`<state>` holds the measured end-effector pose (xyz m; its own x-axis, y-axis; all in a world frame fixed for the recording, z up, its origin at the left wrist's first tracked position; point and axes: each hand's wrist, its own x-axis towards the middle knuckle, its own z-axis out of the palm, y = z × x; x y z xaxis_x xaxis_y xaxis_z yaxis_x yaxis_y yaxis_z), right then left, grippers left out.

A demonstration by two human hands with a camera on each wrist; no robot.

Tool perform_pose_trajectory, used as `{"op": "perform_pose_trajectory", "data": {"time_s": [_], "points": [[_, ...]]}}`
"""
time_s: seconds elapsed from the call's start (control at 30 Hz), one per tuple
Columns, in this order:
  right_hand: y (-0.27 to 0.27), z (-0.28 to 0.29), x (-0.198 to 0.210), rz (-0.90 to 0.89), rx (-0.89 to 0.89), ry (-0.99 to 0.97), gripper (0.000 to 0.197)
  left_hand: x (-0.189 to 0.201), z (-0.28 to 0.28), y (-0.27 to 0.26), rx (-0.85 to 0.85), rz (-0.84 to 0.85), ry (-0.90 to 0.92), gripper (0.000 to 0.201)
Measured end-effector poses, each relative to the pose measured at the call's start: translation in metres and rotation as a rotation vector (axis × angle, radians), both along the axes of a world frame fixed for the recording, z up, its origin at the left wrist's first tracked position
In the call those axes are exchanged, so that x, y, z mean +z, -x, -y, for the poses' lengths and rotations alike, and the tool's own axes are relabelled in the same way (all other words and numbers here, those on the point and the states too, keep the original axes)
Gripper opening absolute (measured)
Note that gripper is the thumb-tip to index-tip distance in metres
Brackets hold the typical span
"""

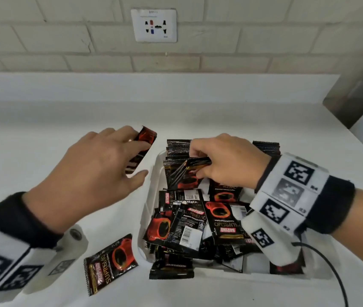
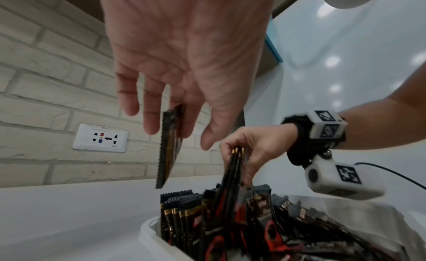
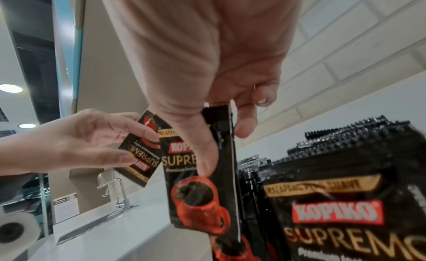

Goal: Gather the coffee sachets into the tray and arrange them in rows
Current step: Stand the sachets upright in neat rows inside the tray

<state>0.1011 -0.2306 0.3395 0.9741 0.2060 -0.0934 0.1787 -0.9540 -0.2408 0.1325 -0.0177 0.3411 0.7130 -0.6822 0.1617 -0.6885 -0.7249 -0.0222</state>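
Note:
A white tray (image 1: 151,196) holds black Kopiko coffee sachets: upright rows (image 1: 177,147) at its far end and a jumbled pile (image 1: 198,227) nearer me. My left hand (image 1: 137,155) grips one sachet (image 1: 145,138) just left of the tray's far corner, above the counter; the left wrist view shows that sachet (image 2: 169,150) hanging edge-on from the fingers. My right hand (image 1: 195,162) pinches a few sachets (image 1: 185,173) over the far rows, thumb on the front one (image 3: 196,201). One sachet (image 1: 111,260) lies on the counter, another (image 1: 171,268) on the tray's near rim.
The white counter (image 1: 65,129) runs back to a brick wall with a socket plate (image 1: 154,25). A black cable (image 1: 335,273) trails from my right wrist across the tray's near right corner. A tap (image 3: 119,192) and a paper roll (image 3: 16,230) stand off to the left.

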Motion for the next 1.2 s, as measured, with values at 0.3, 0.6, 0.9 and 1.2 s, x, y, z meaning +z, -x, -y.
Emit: {"op": "perform_pose_trajectory", "data": {"time_s": [0.3, 0.6, 0.9, 1.2], "points": [[-0.012, -0.002, -0.01, 0.046, -0.023, 0.046, 0.024, -0.018, 0.032, -0.006, 0.055, 0.036, -0.168, 0.066], [-0.022, -0.025, -0.02, -0.003, 0.076, 0.218, 0.021, -0.019, 0.063, -0.035, 0.041, -0.148, -0.199, 0.077], [-0.031, -0.029, -0.024, -0.04, 0.049, 0.202, 0.015, -0.021, 0.071, -0.044, -0.004, -0.234, -0.2, 0.094], [-0.011, -0.021, -0.009, 0.018, 0.013, 0.224, 0.034, -0.03, 0.083, -0.057, -0.05, -0.059, -0.176, 0.082]]}}
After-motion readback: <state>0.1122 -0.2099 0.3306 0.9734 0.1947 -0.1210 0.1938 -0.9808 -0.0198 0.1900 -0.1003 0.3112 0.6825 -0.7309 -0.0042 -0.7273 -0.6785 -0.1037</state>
